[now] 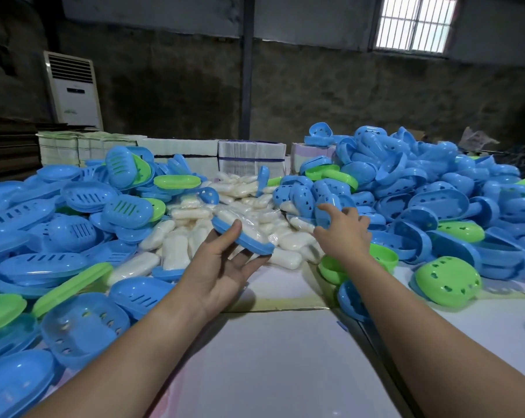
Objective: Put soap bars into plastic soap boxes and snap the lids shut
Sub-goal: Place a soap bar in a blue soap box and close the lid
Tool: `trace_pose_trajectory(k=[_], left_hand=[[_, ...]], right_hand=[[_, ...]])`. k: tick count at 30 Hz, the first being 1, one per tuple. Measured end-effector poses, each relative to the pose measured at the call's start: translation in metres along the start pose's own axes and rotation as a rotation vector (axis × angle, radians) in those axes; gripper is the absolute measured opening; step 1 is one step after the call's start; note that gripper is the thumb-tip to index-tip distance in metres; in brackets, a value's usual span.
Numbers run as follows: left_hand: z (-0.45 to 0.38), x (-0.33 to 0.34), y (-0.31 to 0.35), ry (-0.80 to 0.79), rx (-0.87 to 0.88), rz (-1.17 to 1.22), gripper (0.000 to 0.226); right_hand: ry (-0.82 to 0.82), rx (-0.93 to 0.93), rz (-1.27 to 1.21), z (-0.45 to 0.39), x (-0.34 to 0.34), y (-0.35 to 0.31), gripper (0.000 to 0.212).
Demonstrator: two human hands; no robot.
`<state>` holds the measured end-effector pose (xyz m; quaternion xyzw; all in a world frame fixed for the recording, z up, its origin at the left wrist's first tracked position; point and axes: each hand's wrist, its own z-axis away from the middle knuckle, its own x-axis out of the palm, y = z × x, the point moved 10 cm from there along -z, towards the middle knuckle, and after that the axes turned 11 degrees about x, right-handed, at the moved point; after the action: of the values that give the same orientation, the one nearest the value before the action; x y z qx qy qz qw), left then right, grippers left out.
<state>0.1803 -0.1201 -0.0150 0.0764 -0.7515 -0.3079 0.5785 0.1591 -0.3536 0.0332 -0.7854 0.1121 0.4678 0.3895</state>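
Blue plastic heaps wall in both sides of the white worktop (270,357), leaving an open lane down its middle toward the wrapped soap bars (176,251). The left hand (222,267) grips a blue soap box half (243,239) holding a bar, long axis slanting from upper left to lower right. The right hand (342,233), fingers spread, touches a blue lid (327,209) on the right pile.

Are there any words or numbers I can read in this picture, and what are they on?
None can be read.
White air conditioner: a small dark panel and a faint mark lower down, both too blurred to read.
Bundled stacks behind the soap bars: no legible print.
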Motion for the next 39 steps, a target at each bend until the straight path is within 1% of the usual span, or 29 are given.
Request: trace_pose_trajectory(k=[3, 6, 9, 12, 14, 15, 16, 17, 19, 20, 23, 24, 26, 27, 29, 30, 31, 34, 36, 39], left_hand=[[0.001, 0.003, -0.001, -0.029, -0.007, -0.005, 0.048], [0.000, 0.005, 0.000, -0.048, -0.007, 0.032, 0.052], [-0.001, 0.006, 0.002, -0.062, -0.001, 0.089, 0.061], [-0.001, 0.005, 0.002, -0.067, -0.005, 0.108, 0.058], [-0.001, 0.005, 0.002, -0.068, -0.005, 0.109, 0.063], [0.000, 0.005, 0.003, -0.071, -0.002, 0.112, 0.066], [0.000, 0.006, 0.004, -0.075, 0.005, 0.113, 0.068], [-0.001, 0.007, 0.005, -0.079, 0.013, 0.112, 0.070], [-0.001, 0.007, 0.007, -0.083, 0.019, 0.110, 0.070], [-0.001, 0.008, 0.007, -0.085, 0.019, 0.114, 0.069], [-0.002, 0.008, 0.009, -0.093, 0.034, 0.117, 0.067], [-0.002, 0.008, 0.009, -0.100, 0.041, 0.099, 0.067], [-0.001, 0.009, 0.008, -0.120, 0.049, 0.051, 0.071], [-0.001, 0.009, 0.007, -0.128, 0.049, 0.033, 0.074], [-0.001, 0.010, 0.007, -0.144, 0.053, 0.013, 0.075], [-0.001, 0.010, 0.007, -0.151, 0.056, 0.012, 0.073], [-0.001, 0.010, 0.008, -0.156, 0.058, 0.016, 0.072], [-0.002, 0.009, 0.012, -0.164, 0.067, 0.010, 0.067], [-0.002, 0.008, 0.014, -0.159, 0.079, -0.025, 0.063], [-0.003, 0.008, 0.016, -0.163, 0.108, -0.068, 0.044]], right_hand=[[-0.053, 0.029, 0.118, -0.013, 0.014, 0.003, 0.057], [-0.064, 0.060, 0.088, -0.023, 0.022, 0.008, 0.051], [-0.038, -0.024, -0.059, -0.025, 0.022, 0.001, 0.041], [0.044, -0.106, -0.220, -0.017, 0.008, -0.010, 0.029], [0.084, -0.123, -0.331, -0.008, -0.005, -0.017, 0.027], [0.068, -0.124, -0.415, -0.004, -0.011, -0.021, 0.027], [0.014, -0.112, -0.536, 0.000, -0.015, -0.025, 0.028], [-0.080, -0.090, -0.695, 0.005, -0.016, -0.030, 0.029], [-0.323, -0.039, -1.004, 0.019, -0.012, -0.046, 0.030], [-0.428, -0.025, -1.107, 0.027, -0.011, -0.054, 0.030], [-0.714, 0.042, -1.331, 0.048, -0.006, -0.070, 0.028], [-0.838, 0.078, -1.416, 0.056, -0.001, -0.074, 0.025], [-1.044, 0.118, -1.508, 0.074, 0.009, -0.084, 0.012], [-1.099, 0.114, -1.489, 0.081, 0.012, -0.087, 0.004], [-1.102, 0.052, -1.350, 0.086, 0.018, -0.090, 0.030], [-1.064, 0.001, -1.275, 0.085, 0.020, -0.091, 0.040], [-1.004, -0.043, -1.198, 0.083, 0.020, -0.091, 0.045], [-0.735, -0.166, -0.875, 0.075, 0.017, -0.086, 0.041], [-0.641, -0.261, -0.701, 0.078, 0.015, -0.089, 0.044], [-0.533, -0.397, -0.545, 0.084, 0.006, -0.097, 0.053]])
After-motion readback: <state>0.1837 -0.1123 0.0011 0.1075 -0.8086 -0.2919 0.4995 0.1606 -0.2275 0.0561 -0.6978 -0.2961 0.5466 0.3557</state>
